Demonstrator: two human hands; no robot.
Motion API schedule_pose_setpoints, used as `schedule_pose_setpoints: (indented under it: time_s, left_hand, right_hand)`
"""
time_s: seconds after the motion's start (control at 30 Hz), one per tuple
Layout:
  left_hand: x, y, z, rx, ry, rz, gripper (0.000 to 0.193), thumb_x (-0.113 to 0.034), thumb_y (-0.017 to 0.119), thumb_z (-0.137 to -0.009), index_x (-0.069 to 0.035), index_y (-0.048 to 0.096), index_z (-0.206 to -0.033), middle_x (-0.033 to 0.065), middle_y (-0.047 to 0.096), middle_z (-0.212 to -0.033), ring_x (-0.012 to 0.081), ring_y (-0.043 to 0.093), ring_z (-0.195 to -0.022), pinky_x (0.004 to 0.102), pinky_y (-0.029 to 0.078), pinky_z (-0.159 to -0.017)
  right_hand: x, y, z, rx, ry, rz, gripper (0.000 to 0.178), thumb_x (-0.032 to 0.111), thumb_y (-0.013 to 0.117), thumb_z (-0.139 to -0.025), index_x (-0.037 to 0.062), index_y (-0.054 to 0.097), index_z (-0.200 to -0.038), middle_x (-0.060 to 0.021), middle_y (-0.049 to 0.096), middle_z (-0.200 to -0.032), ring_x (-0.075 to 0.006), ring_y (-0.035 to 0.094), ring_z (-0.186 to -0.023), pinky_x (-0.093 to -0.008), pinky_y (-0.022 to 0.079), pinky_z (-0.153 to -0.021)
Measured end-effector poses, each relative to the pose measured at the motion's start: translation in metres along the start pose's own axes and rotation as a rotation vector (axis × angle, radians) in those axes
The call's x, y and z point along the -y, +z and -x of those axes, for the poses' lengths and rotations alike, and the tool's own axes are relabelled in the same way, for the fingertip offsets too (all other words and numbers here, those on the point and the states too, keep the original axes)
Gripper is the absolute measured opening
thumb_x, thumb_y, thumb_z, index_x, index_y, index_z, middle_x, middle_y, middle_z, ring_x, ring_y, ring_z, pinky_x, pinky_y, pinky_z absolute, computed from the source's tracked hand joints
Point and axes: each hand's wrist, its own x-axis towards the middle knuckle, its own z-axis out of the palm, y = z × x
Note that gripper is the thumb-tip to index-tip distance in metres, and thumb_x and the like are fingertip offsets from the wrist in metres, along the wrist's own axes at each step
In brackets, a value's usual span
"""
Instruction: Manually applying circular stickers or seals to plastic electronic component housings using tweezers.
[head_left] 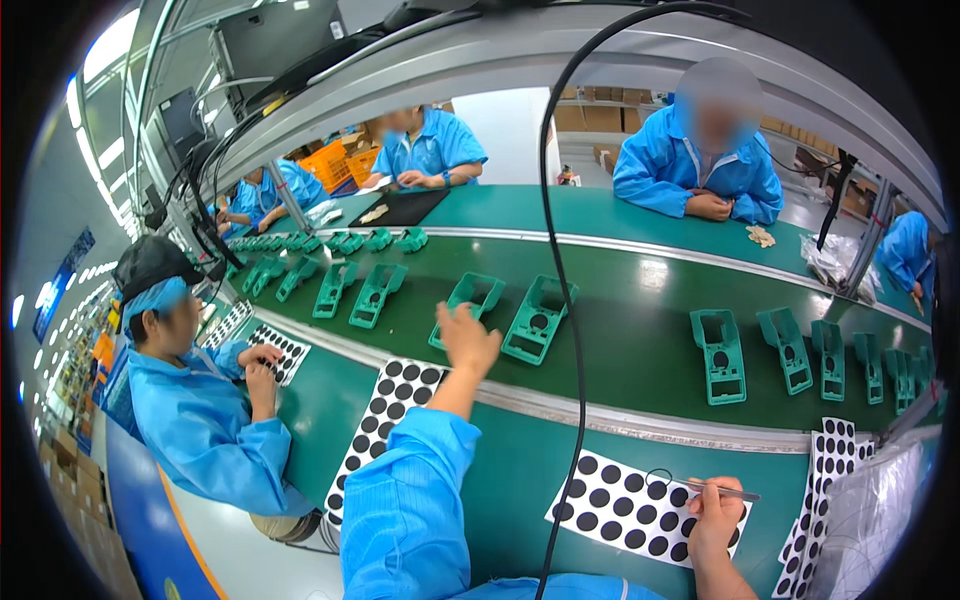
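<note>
A green housing (484, 309) lies on the belt (630, 360) under the fingers of the left hand (470, 342), which is loosely spread and seemingly unladen; whether it touches, I cannot tell. A careless brush there could skew the housing against its neighbour (540, 321) just to the right. The right hand (712, 525) pinches tweezers (735, 492) above a sheet of black dots (625, 505); a slipping tip could crease one. Between the hands, a hanging cable (582, 400) could snag a crossing sleeve.
</note>
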Motion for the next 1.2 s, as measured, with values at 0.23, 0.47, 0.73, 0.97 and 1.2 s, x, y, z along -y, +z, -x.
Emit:
schedule_pose_setpoints:
  time_s: [0.23, 0.47, 0.73, 0.97, 1.2]
  left_hand:
    - [0.041, -0.009, -0.032, 0.361, -0.217, 0.001, 0.094, -0.034, 0.074, -0.058, -0.008, 0.024, -0.133, 0.0290, 0.038, -0.122, 0.0420, 0.041, -0.114, 0.0435, 0.038, -0.095]
    - [0.008, -0.041, 0.006, 0.145, -0.129, 0.480, 0.091, -0.036, 0.071, -0.067, -0.003, 0.023, -0.136, 0.0288, 0.043, -0.116, 0.0366, 0.050, -0.102, 0.0402, 0.042, -0.088]
    - [-0.088, -0.117, 0.178, 0.812, -0.038, 0.676, 0.100, -0.028, 0.076, -0.069, 0.001, 0.012, -0.140, 0.0232, 0.030, -0.128, 0.0281, 0.040, -0.113, 0.0335, 0.040, -0.091]
    - [-0.106, -0.118, 0.246, 1.048, 0.114, 0.885, 0.099, -0.022, 0.072, -0.074, 0.003, 0.002, -0.139, 0.0230, 0.011, -0.133, 0.0276, 0.036, -0.115, 0.0333, 0.043, -0.091]
    - [-0.089, -0.129, 0.240, 0.969, 0.476, 0.694, 0.087, -0.018, 0.070, -0.075, 0.003, 0.013, -0.138, 0.0266, 0.004, -0.141, 0.0381, 0.025, -0.128, 0.0442, 0.031, -0.101]
  right_hand:
    - [-0.003, 0.007, -0.010, 0.031, -0.026, 0.045, 0.004, -0.001, 0.048, -0.086, 0.0006, 0.046, -0.090, -0.0169, 0.061, -0.082, -0.0106, 0.052, -0.053, -0.0249, 0.050, -0.059]
    - [-0.003, 0.004, -0.015, 0.079, 0.009, -0.051, 0.005, -0.001, 0.048, -0.087, 0.0017, 0.046, -0.090, -0.0153, 0.060, -0.081, -0.0115, 0.051, -0.054, -0.0266, 0.050, -0.058]
    - [0.022, -0.013, -0.008, 0.026, -0.013, -0.343, 0.005, 0.011, 0.050, -0.091, 0.0065, 0.047, -0.092, -0.0109, 0.060, -0.081, -0.0112, 0.050, -0.058, -0.0280, 0.049, -0.061]
    - [0.034, 0.006, 0.014, 0.076, 0.007, -0.393, 0.006, 0.010, 0.050, -0.091, 0.0054, 0.049, -0.095, -0.0106, 0.058, -0.085, -0.0132, 0.054, -0.065, -0.0313, 0.052, -0.068]
    - [0.011, 0.010, 0.031, 0.117, 0.076, -0.286, 0.006, 0.005, 0.052, -0.089, 0.0022, 0.052, -0.093, -0.0131, 0.060, -0.089, -0.0129, 0.058, -0.066, -0.0311, 0.055, -0.066]
